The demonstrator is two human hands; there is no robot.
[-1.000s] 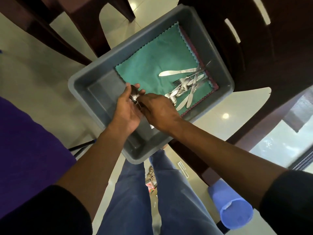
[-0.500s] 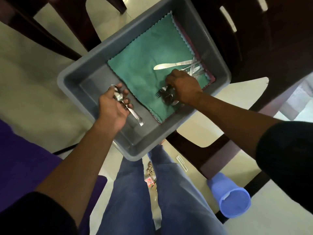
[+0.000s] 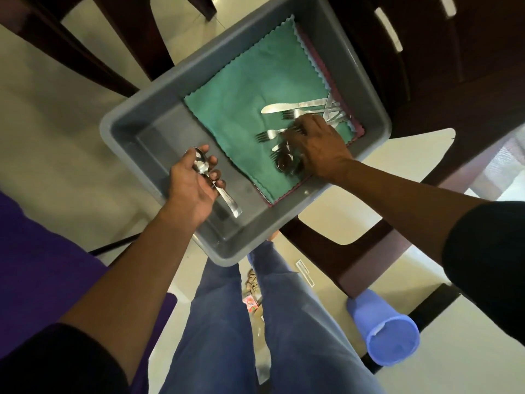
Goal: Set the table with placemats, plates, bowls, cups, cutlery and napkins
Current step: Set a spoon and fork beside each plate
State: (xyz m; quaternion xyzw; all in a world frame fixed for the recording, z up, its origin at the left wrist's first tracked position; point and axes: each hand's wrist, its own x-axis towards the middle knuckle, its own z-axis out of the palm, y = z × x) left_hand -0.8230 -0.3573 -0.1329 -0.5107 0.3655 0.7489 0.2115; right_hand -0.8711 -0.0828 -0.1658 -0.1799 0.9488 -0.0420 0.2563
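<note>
Here the left hand (image 3: 190,183) grips a spoon (image 3: 211,182), while the right hand's (image 3: 318,149) fingers (image 3: 295,132) curl onto forks (image 3: 272,135) in the grey tub (image 3: 136,132).

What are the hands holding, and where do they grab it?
The left hand holds a spoon near its bowl. The right hand rests among cutlery; its grip cannot be told.

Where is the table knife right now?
In the head view, the table knife lies on the green cloth inside the grey tub, just beyond the right hand, beside the forks.
</note>
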